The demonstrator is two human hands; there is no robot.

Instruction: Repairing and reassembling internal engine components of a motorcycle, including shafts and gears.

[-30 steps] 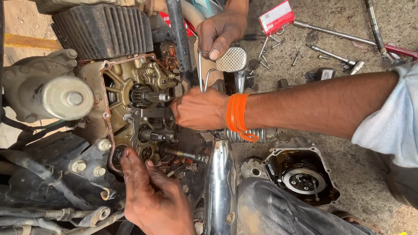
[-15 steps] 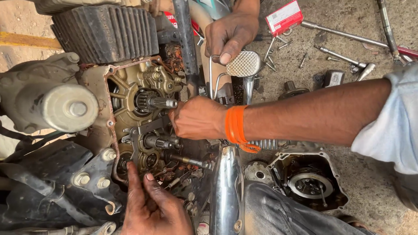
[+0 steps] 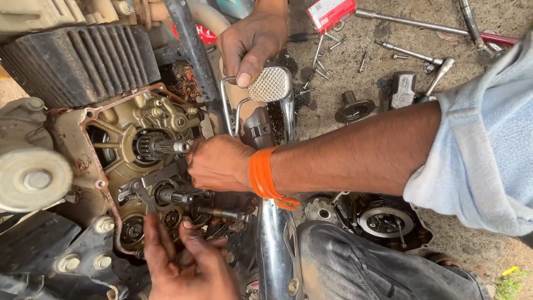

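Note:
An opened motorcycle engine (image 3: 119,141) lies on its side with its gears and a splined shaft (image 3: 166,146) bare. My right hand (image 3: 219,164), an orange band on its wrist, is curled tight against the case just right of that shaft; what its fingers hold is hidden. My left hand (image 3: 189,266) comes up from the bottom edge. Its fingers are spread and touch the lower gears (image 3: 169,216) and a thin shaft (image 3: 222,213). Another person's hand (image 3: 250,41) at the top grips the ribbed foot pedal (image 3: 269,84).
A chrome exhaust pipe (image 3: 275,250) runs down beside my knee. The removed clutch cover (image 3: 383,219) lies on the ground at the right. A hammer head (image 3: 402,89), long socket bars (image 3: 411,22), a red box (image 3: 331,12) and loose bolts are scattered on the concrete.
The view has shifted so the engine sits larger and lower right. My left hand has crept up onto the lower gears. My right hand stays by the splined shaft.

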